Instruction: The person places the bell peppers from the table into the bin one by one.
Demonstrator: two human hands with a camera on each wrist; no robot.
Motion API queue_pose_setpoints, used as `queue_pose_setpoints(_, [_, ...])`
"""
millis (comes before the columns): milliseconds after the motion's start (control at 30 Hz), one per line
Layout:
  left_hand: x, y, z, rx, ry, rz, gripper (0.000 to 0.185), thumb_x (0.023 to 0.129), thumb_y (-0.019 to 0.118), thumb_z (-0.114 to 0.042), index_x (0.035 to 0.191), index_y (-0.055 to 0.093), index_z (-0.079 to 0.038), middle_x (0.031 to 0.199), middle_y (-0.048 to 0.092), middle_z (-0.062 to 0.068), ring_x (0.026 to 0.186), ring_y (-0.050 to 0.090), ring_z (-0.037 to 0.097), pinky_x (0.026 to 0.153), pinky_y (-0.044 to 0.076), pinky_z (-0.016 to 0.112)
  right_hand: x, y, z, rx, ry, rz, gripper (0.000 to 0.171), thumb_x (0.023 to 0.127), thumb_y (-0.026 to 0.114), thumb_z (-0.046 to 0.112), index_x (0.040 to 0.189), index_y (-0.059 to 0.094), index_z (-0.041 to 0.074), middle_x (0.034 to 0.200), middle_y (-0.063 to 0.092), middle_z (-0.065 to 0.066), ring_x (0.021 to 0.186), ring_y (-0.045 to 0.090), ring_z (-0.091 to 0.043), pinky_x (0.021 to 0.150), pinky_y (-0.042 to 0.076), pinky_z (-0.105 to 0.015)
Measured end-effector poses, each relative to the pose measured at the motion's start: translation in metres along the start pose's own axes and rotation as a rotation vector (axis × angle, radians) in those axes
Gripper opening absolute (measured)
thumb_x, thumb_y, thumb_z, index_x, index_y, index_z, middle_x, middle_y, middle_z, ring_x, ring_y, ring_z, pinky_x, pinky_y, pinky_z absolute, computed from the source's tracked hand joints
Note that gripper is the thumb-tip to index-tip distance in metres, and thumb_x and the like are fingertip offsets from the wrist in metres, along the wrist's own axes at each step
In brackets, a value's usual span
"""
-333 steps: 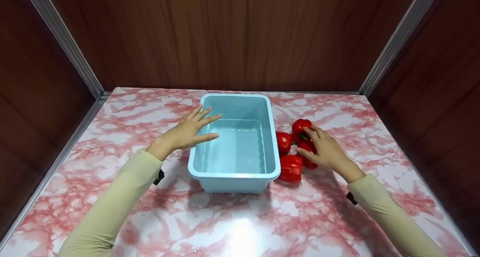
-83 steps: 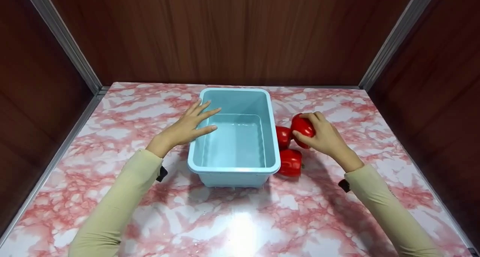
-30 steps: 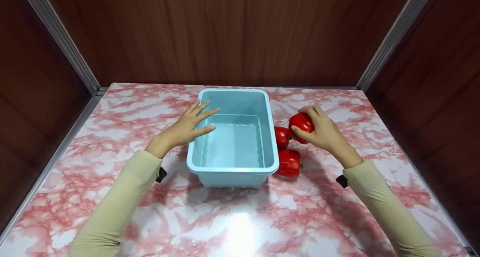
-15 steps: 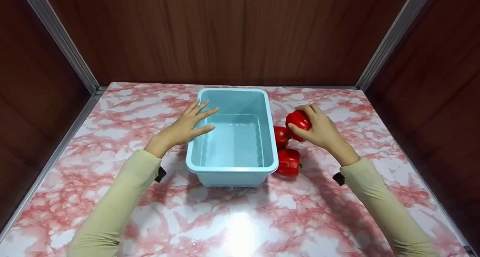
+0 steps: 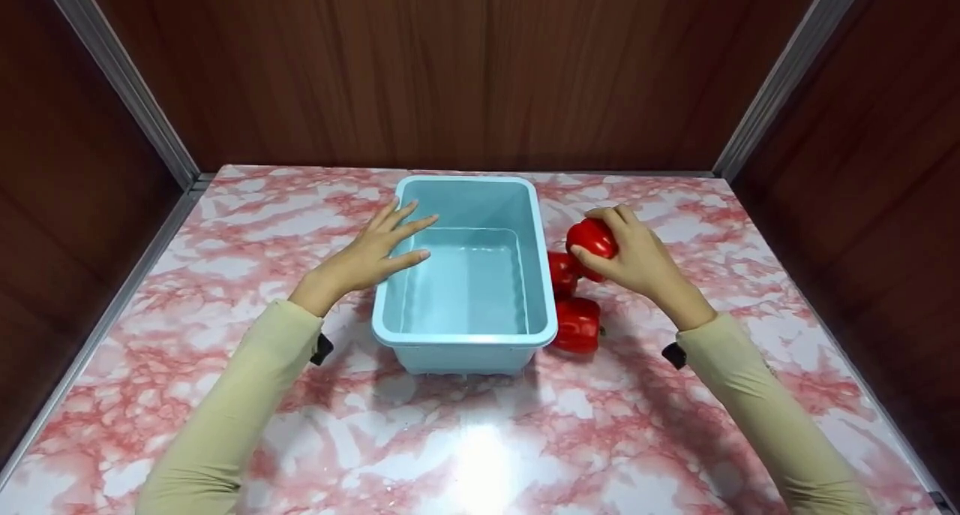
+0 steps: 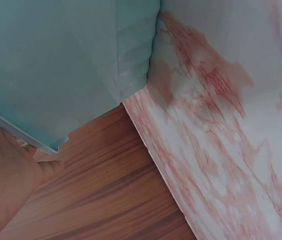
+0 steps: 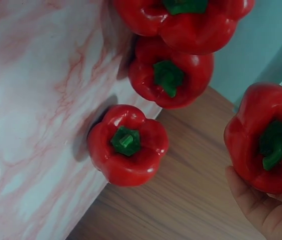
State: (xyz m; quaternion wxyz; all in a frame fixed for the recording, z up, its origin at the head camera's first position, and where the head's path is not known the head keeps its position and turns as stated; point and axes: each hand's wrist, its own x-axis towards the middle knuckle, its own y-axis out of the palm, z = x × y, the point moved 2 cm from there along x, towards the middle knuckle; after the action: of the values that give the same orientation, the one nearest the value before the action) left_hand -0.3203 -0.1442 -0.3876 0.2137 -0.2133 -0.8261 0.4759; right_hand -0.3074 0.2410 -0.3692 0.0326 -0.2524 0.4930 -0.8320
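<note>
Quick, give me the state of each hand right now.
Left hand: open, straight fingers resting on the blue tub's rim.
Right hand: holding a red pepper, lifted beside the tub.

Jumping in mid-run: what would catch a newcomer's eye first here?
The red pepper gripped in the right hand, raised beside the light blue bin at mid-table. Then the red peppers on the table, lying against the bin's right wall under that hand. The left hand rests flat on the bin's left rim.
</note>
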Motion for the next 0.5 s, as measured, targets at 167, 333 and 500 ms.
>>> queue_pose_setpoints(167, [-0.0001, -0.0002, -0.0006, 0.001, -0.003, 0.001, 0.061, 0.09, 0.039, -0.062, 0.145, 0.022, -0.043, 0.157, 0.008, 0.003, 0.143, -0.011, 0.023, 0.107, 0.006, 0.063, 0.001, -0.0005, 0.0015, 0.007, 0.004, -0.009, 0.058, 0.079, 0.064, 0.054, 0.122, 0.052, 0.018, 0.114, 0.052, -0.009, 0.091, 0.059, -0.03, 0.074, 0.053, -0.049])
queue_pose_setpoints(333, [0.0001, -0.0003, -0.0004, 0.003, 0.0, 0.002, 0.061, 0.09, 0.039, -0.062, 0.145, 0.022, -0.041, 0.157, 0.008, 0.003, 0.142, -0.012, 0.023, 0.107, 0.006, 0.063, 0.0018, -0.001, 0.0033, 0.017, 0.014, -0.012, 0.059, 0.078, 0.064, 0.054, 0.123, 0.052, 0.018, 0.114, 0.052, -0.009, 0.092, 0.059, -0.031, 0.074, 0.053, -0.05])
queue_pose_setpoints(500, [0.0003, -0.0005, -0.0007, 0.007, 0.002, -0.001, 0.061, 0.09, 0.039, -0.062, 0.145, 0.022, -0.041, 0.157, 0.008, 0.003, 0.142, -0.012, 0.023, 0.107, 0.006, 0.063, 0.0032, -0.001, 0.0059, 0.019, 0.0, -0.022, 0.059, 0.078, 0.064, 0.054, 0.122, 0.052, 0.018, 0.114, 0.052, -0.009, 0.091, 0.059, -0.03, 0.073, 0.053, -0.049])
